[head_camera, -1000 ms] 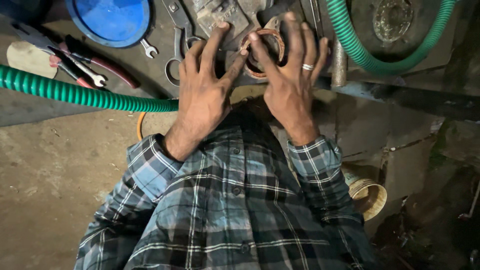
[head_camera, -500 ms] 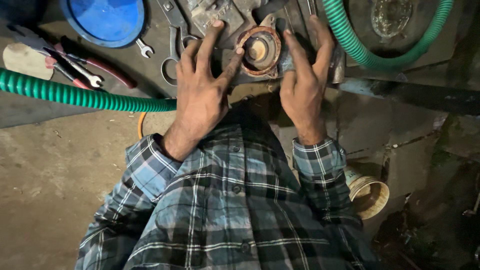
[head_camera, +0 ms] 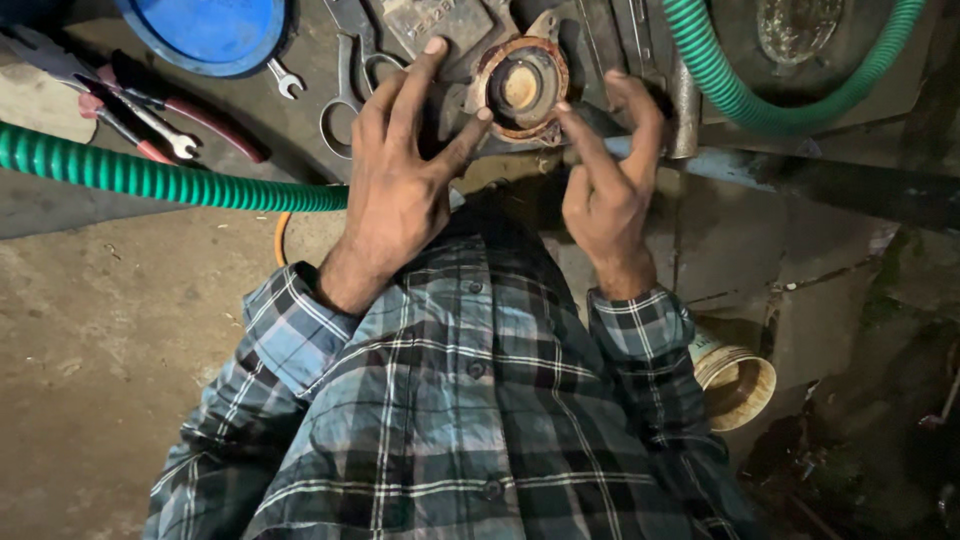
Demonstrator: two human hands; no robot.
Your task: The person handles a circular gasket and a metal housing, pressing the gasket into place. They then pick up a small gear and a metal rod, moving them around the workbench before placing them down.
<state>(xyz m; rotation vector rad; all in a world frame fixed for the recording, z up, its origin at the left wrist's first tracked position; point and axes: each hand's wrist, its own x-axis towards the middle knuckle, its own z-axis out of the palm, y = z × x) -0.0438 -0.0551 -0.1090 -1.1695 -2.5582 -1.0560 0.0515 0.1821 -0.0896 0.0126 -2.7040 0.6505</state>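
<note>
A round rusty metal part (head_camera: 520,88) with a brownish ring around a pale centre lies on a dark metal body (head_camera: 440,25) near the top middle. My left hand (head_camera: 400,180) rests beside it with fingers spread, and its thumb tip touches the part's lower left rim. My right hand (head_camera: 610,175) is on the other side, fingers apart, with the index fingertip at the lower right rim. Neither hand closes around anything. My checked shirt sleeves fill the lower middle of the view.
A green ribbed hose (head_camera: 150,175) crosses the left side; another green hose (head_camera: 730,90) loops at the top right. A blue round lid (head_camera: 205,30), spanners (head_camera: 282,78), red-handled pliers (head_camera: 200,112) and a metal rod (head_camera: 685,110) lie about. A white pot (head_camera: 735,382) stands lower right.
My right hand has drawn back off the round part, which it covered a second ago, so the part's face now shows. The left hand has stayed spread beside it.
</note>
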